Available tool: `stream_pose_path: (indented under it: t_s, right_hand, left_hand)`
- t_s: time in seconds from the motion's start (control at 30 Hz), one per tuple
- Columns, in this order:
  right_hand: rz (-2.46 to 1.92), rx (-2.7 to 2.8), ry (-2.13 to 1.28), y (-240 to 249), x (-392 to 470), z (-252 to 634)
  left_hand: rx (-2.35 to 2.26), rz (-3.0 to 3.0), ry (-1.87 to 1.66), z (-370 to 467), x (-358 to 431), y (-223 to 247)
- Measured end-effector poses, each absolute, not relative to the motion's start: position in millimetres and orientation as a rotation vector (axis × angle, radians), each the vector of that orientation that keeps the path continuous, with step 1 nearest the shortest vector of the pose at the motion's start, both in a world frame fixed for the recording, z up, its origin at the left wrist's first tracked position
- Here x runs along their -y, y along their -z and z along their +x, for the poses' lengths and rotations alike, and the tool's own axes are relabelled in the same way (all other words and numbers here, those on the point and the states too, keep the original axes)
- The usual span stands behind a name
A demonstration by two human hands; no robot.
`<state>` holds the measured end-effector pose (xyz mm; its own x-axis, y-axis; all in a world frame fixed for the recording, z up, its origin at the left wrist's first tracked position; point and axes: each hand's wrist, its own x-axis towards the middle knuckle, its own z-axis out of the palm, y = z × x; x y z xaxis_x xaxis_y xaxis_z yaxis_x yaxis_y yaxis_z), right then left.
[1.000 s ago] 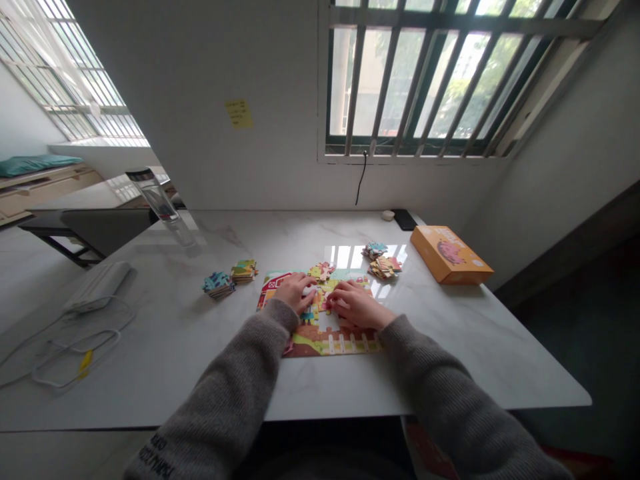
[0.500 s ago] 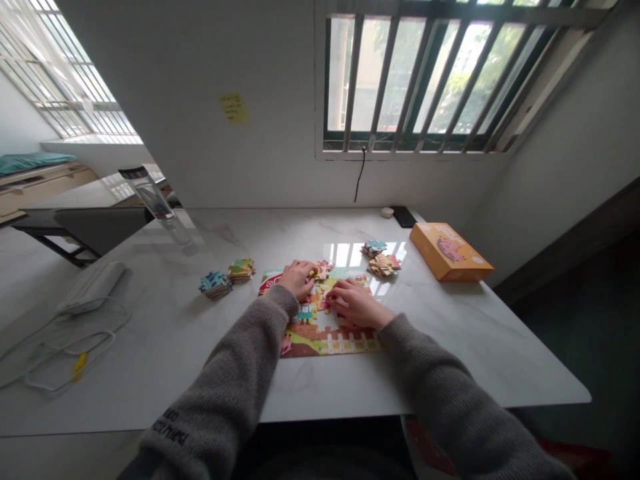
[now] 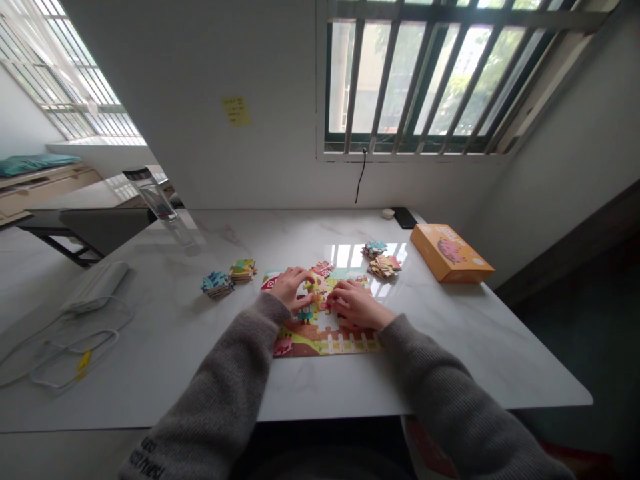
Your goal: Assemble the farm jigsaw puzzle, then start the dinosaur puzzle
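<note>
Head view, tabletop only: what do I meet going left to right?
White boxy device → clear black-lidded bottle → blue-topped puzzle-piece stack → green-and-yellow puzzle-piece stack → part-built colourful jigsaw → flat black rectangular slab → orange box.

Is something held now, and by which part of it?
It cannot be told: left hand and right hand are over the puzzle, their grip too unclear.

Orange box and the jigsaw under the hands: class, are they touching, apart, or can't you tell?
Apart. The head view shows bare white tabletop between the orange box and the jigsaw.
</note>
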<state>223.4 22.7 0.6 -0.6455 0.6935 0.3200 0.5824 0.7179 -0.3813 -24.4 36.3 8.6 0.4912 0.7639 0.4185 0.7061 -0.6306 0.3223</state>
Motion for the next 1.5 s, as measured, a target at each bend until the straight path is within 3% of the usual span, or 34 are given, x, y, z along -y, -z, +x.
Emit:
stream_pose_path:
  t_s: [0.33, 0.5, 0.87, 1.5]
  right_hand:
    - [-1.001, 2.255, -0.440, -6.3, -20.2, 227.2]
    - [-0.807, 2.259, -0.514, -13.2, -12.2, 225.9]
    - [-0.801, 2.299, -0.403, -13.9, -4.5, 230.2]
    - [-0.923, 2.433, -0.364, -5.7, 22.7, 237.3]
  left_hand:
    - [-1.092, 2.545, -0.889, -16.5, -22.9, -4.0]
    - [-1.014, 2.511, -0.992, -11.6, -17.5, -12.1]
    - [-1.102, 2.423, -1.048, -19.4, -15.4, -14.5]
    - [-1.138, 2.721, -0.583, -23.6, -7.2, 7.1]
